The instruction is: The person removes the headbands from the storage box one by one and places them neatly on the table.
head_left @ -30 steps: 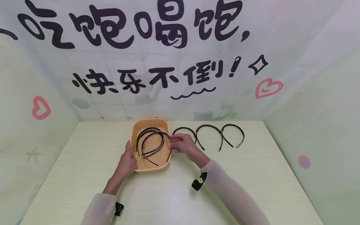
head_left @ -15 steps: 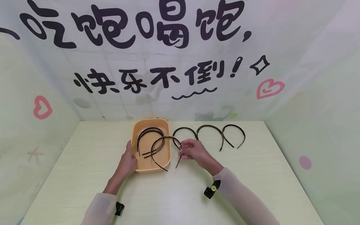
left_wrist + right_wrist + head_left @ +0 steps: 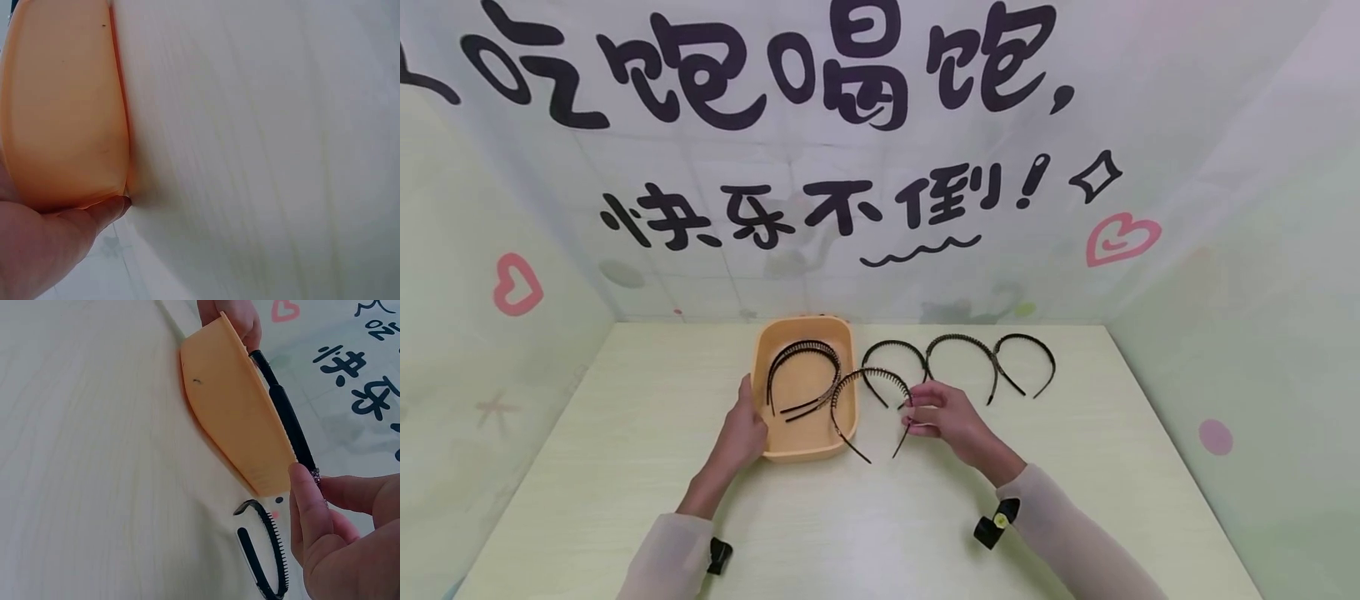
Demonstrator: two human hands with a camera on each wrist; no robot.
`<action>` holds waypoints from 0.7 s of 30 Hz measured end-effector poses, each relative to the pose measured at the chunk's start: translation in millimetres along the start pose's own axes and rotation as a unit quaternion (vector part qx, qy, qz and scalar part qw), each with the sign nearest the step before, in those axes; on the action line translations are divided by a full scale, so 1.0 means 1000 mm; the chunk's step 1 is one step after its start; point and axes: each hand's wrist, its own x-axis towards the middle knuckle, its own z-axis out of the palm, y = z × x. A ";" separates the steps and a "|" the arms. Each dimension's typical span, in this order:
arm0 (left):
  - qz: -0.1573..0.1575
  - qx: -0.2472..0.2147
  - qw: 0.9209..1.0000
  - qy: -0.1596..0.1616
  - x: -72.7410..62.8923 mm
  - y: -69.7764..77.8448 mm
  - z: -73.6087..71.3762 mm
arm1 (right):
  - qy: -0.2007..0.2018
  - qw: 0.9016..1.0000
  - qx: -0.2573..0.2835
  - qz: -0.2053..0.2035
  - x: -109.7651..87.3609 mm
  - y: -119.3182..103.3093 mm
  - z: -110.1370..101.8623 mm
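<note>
My left hand (image 3: 741,429) holds the left side of an orange plastic bin (image 3: 811,440), its fingers against the bin wall (image 3: 69,112) in the left wrist view. My right hand (image 3: 955,425) pinches the right side of a dark toothed headband (image 3: 871,372) between thumb and fingers. This headband is raised over the bin's right rim and the table beside it. Inside the bin lie what look like two dark headbands (image 3: 808,344), overlapping. In the right wrist view the held headband (image 3: 290,422) crosses in front of the bin, with a sparkly spot near my fingertips.
Three headbands lie in a row right of the bin: a left one (image 3: 892,342), a middle one (image 3: 962,337) and a right one (image 3: 1025,337). They stand near the back wall (image 3: 970,283) of the pale table (image 3: 880,525).
My right hand has moved right and slightly toward me, bringing the toothed headband from over the bin to past its right rim. My left hand has stayed on the bin.
</note>
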 end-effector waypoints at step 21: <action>-0.008 0.008 1.000 -0.008 0.001 0.001 -0.001 | 0.024 0.999 0.021 0.007 -0.023 0.027 -0.038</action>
